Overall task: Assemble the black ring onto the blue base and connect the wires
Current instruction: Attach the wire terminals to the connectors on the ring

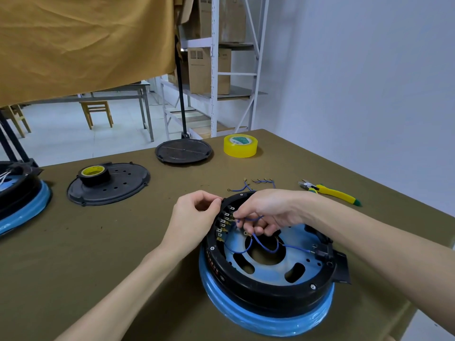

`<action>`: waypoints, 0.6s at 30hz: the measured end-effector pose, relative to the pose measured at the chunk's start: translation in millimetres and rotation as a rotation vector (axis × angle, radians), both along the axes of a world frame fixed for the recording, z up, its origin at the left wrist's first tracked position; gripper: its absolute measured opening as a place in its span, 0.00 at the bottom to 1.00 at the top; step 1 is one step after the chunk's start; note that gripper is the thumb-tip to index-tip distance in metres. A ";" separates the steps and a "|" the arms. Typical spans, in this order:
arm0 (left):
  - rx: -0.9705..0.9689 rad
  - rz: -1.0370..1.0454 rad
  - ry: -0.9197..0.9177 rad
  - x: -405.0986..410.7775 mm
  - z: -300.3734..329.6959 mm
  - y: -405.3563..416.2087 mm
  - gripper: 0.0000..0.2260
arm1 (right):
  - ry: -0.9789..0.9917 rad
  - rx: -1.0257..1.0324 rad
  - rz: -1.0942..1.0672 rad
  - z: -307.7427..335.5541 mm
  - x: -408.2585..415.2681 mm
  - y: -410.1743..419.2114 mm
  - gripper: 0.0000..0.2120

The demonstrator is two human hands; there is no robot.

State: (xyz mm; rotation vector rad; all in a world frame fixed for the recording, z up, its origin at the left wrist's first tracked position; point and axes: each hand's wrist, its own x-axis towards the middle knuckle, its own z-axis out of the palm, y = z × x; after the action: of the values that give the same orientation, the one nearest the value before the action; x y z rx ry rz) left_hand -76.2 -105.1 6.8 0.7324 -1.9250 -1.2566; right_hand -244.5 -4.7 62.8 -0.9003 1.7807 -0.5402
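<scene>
Threading a thin blue wire (248, 219) toward the row of brass spade terminals (225, 223) on the inner wall of the black plastic ring (266, 291), already seated on the round blue base (266, 321) at the near edge of the olive-green table (98, 242). Right hand (268, 212) reaching in over the ring's far rim, fingers curled narrowly and pinching the wire close to its end, probably so the connector can be steered onto one tab without flexing away. Left hand (194, 217) just outside that pinch, fingertips closed on the ring's rim beside the terminals, apparently steadying the ring against the push. Below the pinch, looping slack blue wire across the base's open centre toward the black plug fitting (320, 252) on the opposite side; whether any end is fully mated, cannot tell. Beyond the pinching hand, lying loose: spare short blue wires with ring lugs (256, 184), and further right yellow-handled pliers (330, 191), both within easy reach. Further off, a roll of yellow tape (240, 145), a black perforated cover plate (108, 184) carrying a roll of black tape (94, 174), and a second black round cover (183, 151).
</scene>
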 end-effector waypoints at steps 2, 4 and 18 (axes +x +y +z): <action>-0.007 0.005 0.012 0.2 0.2 0.7 0.08 | 0.011 -0.011 0.010 0.9 1.9 0.6 0.12; -0.011 0.011 0.018 0.6 0.4 1.8 0.08 | 0.012 -0.021 0.008 0.7 4.1 1.5 0.12; -0.020 -0.015 -0.004 0.1 1.9 2.0 0.07 | 0.016 -0.153 -0.082 -0.8 21.3 10.2 0.09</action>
State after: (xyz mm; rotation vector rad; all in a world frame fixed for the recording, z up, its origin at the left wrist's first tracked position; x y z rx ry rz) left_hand -76.2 -103.1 8.7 0.7120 -1.9466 -1.2443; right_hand -223.2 5.5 62.0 -0.9404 1.8152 -0.7319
